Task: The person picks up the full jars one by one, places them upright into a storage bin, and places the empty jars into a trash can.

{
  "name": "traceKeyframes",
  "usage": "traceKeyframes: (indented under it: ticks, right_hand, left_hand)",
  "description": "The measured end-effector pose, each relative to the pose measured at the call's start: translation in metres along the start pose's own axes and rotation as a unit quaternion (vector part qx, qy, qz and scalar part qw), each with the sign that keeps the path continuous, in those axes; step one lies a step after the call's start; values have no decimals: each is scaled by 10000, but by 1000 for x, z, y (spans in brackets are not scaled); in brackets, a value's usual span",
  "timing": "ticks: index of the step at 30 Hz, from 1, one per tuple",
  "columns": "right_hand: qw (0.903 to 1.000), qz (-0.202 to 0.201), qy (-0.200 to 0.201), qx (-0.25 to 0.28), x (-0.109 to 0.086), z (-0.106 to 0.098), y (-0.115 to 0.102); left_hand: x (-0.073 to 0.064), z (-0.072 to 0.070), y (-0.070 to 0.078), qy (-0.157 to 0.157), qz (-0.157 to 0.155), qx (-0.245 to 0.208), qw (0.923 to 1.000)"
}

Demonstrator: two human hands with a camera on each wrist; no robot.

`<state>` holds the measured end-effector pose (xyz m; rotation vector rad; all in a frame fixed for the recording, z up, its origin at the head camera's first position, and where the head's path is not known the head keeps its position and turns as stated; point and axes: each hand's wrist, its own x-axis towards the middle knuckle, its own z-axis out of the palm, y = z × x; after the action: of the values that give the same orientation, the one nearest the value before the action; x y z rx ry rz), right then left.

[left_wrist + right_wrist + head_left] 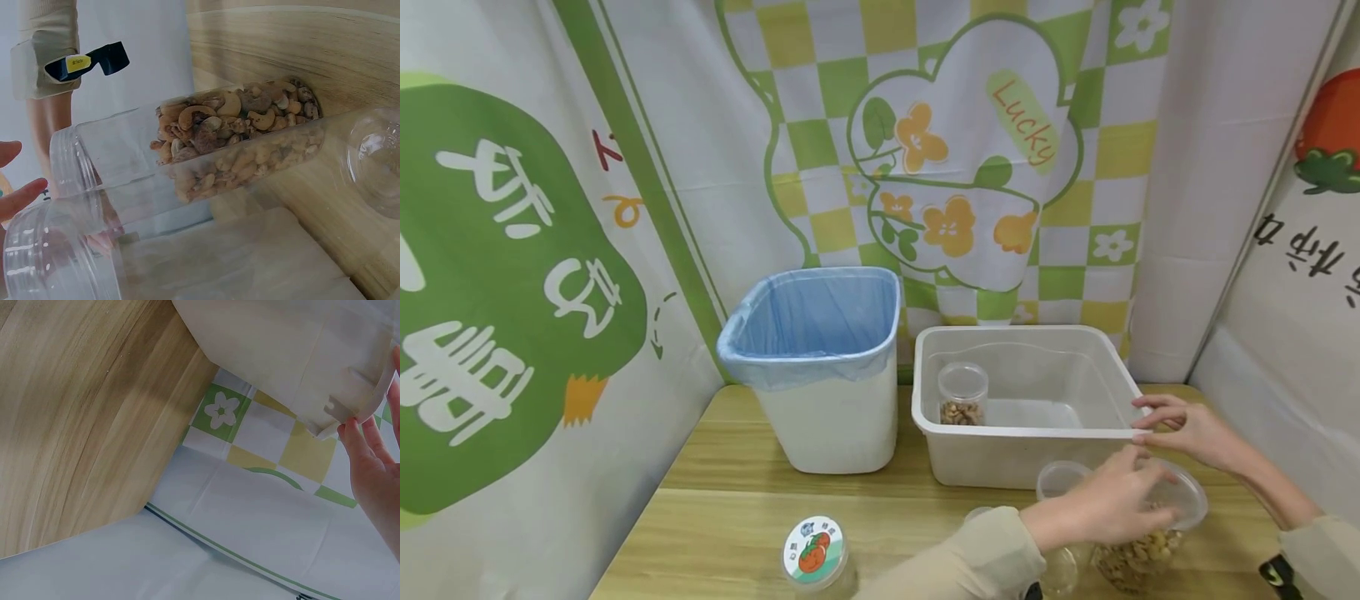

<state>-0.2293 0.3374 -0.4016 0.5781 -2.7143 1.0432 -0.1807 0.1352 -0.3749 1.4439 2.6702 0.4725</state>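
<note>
My left hand reaches over a tall clear jar of mixed nuts, cashews among them. In the left wrist view its fingers extend beside the mouths of that jar and a second clear jar in front. At the right corner of a white plastic tub, my right hand grips the rim between thumb and fingers, also seen in the right wrist view. A small clear jar with nuts stands inside the tub on its left.
A white bin lined with a blue bag stands left of the tub. Nearer on the wooden table is a container with a tomato-printed lid. Printed curtains enclose the back and sides.
</note>
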Motion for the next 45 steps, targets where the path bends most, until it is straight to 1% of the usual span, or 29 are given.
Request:
traceKeyframes:
  ticks: [5, 9, 12, 16, 23, 25, 27, 29, 31, 33, 36, 39, 41, 43, 45]
  right_hand:
    - [9999, -10, -40, -102, 0, 1, 0]
    - [9999, -15, -32, -114, 0, 1, -1]
    - [9999, -31, -5, -129, 0, 2, 0]
    - [9999, -60, 41, -154, 0, 1, 0]
    - [9999, -59, 13, -94, 0, 1, 2]
    - [9999, -50, -5, -104, 0, 1, 1]
    - [9999, -81, 0, -65, 0, 0, 1]
    - [9999, -111, 32, -59, 0, 0, 1]
    - [9998, -204, 57, 5, 1, 0, 2]
    - [9996, -273, 81, 74, 1, 0, 2]
    - [9992, -354, 124, 138, 1, 1, 4]
    - [9987, -449, 142, 215, 1, 2, 4]
    - [9980, -560, 132, 243, 1, 1, 4]
    - [9972, -676, 120, 290, 1, 1, 4]
    - [9966, -761, 106, 301, 1, 1, 4]
  left_hand:
    - [4, 8, 1, -32, 41, 438, 9990]
    - [7, 13, 1, -43, -43, 701, 9975]
    - [9, 16, 1, 16, -71, 951, 9954]
    - [11, 17, 2, 164, -36, 1237, 9922]
    - [12, 17, 2, 521, 98, 1511, 9871]
    - [12, 16, 2, 601, 157, 1506, 9866]
    - [14, 15, 1, 627, 173, 1391, 9881]
    - [16, 14, 1, 580, 132, 1220, 9907]
    - [17, 14, 1, 476, 17, 982, 9940]
    - [16, 13, 1, 364, -74, 819, 9959]
    - [15, 13, 2, 265, -133, 665, 9973]
    - [14, 10, 4, 339, 37, 751, 9966]
    - [13, 7, 4, 579, 296, 910, 9937]
    - [10, 2, 5, 869, 614, 1051, 9887]
    - [7, -3, 6, 1026, 784, 1007, 9865]
